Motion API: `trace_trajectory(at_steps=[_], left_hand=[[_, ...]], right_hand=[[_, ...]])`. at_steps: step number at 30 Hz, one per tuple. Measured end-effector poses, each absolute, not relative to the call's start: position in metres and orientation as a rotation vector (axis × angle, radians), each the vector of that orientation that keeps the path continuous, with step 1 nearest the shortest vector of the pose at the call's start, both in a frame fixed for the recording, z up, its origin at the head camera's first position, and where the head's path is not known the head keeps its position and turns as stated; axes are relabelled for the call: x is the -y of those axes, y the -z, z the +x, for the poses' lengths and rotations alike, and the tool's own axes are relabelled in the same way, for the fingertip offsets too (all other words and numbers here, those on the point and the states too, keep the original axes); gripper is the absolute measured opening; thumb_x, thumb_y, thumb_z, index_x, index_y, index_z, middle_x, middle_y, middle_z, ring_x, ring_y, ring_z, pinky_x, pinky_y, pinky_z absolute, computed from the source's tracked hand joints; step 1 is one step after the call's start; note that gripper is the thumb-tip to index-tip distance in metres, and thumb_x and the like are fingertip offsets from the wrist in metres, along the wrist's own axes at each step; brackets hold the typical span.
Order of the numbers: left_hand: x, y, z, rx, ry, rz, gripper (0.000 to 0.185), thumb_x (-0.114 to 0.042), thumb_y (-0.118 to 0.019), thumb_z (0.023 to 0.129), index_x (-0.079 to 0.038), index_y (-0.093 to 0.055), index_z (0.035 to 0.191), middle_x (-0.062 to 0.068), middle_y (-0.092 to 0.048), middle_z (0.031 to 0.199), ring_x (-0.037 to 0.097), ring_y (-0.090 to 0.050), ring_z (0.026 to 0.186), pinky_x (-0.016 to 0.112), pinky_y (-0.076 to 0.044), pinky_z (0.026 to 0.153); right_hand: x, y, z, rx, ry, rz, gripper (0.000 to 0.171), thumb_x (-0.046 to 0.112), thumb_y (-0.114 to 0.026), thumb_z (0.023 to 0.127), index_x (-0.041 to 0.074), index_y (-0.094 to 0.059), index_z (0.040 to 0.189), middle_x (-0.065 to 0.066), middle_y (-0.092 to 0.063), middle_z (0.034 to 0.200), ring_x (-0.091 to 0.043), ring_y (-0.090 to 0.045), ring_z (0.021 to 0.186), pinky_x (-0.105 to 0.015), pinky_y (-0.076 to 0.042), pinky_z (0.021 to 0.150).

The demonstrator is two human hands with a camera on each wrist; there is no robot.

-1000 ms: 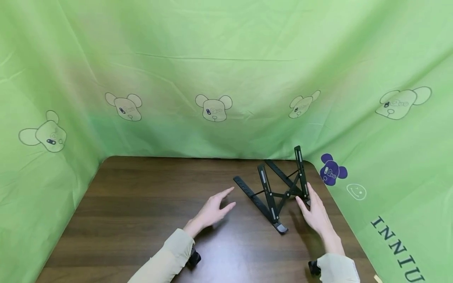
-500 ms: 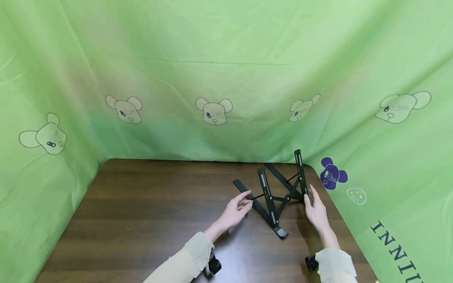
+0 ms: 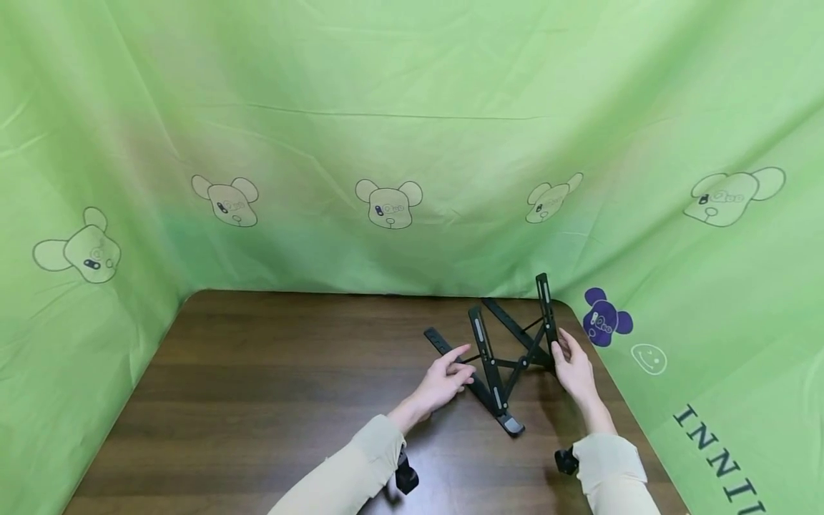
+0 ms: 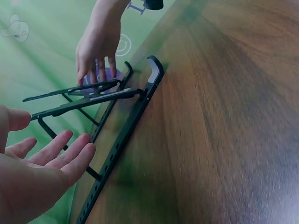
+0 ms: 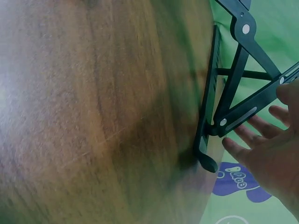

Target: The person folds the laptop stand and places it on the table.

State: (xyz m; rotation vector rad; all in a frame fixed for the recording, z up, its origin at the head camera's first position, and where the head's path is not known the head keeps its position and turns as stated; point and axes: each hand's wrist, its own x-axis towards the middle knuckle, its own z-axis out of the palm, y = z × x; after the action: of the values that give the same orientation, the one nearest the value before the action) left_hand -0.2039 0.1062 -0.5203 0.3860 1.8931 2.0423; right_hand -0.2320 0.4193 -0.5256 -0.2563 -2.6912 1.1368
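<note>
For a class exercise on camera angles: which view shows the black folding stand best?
The head view: both sides of the black folding stand show there, though the left hand and right hand hide small parts. The left wrist view shows both sides but crops one base bar; the right wrist view catches only part.

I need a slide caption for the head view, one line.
Left hand and right hand flank an unfolded black stand on a brown table.
</note>
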Motion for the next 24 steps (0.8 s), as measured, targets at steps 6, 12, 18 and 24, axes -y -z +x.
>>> trace_trajectory(at_steps=[6,12,18,24], left_hand=[[-0.115,0.522,-0.202,-1.929,-2.010,0.430,0.054,-0.008,-0.061,0.111,-0.005,-0.050,0.164,0.036,-0.073,0.133,0.054,-0.073,0.120,0.027,-0.060,0.087],[-0.118,0.521,-0.198,-1.996,-1.957,0.453,0.060,-0.010,-0.064,0.109,0.000,-0.044,0.165,0.033,-0.074,0.132,0.051,-0.074,0.121,0.036,-0.063,0.097],[-0.112,0.524,-0.196,-1.975,-1.955,0.415,0.064,-0.013,-0.065,0.110,0.000,-0.040,0.167,0.030,-0.074,0.130,0.047,-0.076,0.119,0.043,-0.063,0.102],[-0.103,0.528,-0.197,-1.936,-2.001,0.417,0.063,-0.009,-0.066,0.109,0.004,-0.040,0.166,0.032,-0.078,0.117,0.050,-0.079,0.107,0.035,-0.064,0.091]], right_hand=[[-0.419,0.530,-0.235,2.698,-1.174,-0.268,0.055,0.012,-0.047,0.116,-0.007,-0.035,0.167,-0.040,-0.053,0.157,-0.052,-0.054,0.147,0.010,-0.023,0.088],[-0.415,0.529,-0.229,2.708,-1.138,-0.237,0.056,0.007,-0.053,0.113,-0.005,-0.038,0.166,-0.039,-0.056,0.153,-0.052,-0.057,0.144,0.003,-0.035,0.098],[-0.424,0.542,-0.228,2.611,-1.086,-0.025,0.054,0.011,-0.062,0.109,0.000,-0.050,0.161,-0.034,-0.069,0.132,-0.049,-0.071,0.121,-0.049,-0.060,0.105],[-0.424,0.541,-0.224,2.620,-0.960,0.091,0.058,0.005,-0.069,0.103,0.004,-0.054,0.159,-0.031,-0.074,0.121,-0.046,-0.078,0.105,-0.050,-0.066,0.089]])
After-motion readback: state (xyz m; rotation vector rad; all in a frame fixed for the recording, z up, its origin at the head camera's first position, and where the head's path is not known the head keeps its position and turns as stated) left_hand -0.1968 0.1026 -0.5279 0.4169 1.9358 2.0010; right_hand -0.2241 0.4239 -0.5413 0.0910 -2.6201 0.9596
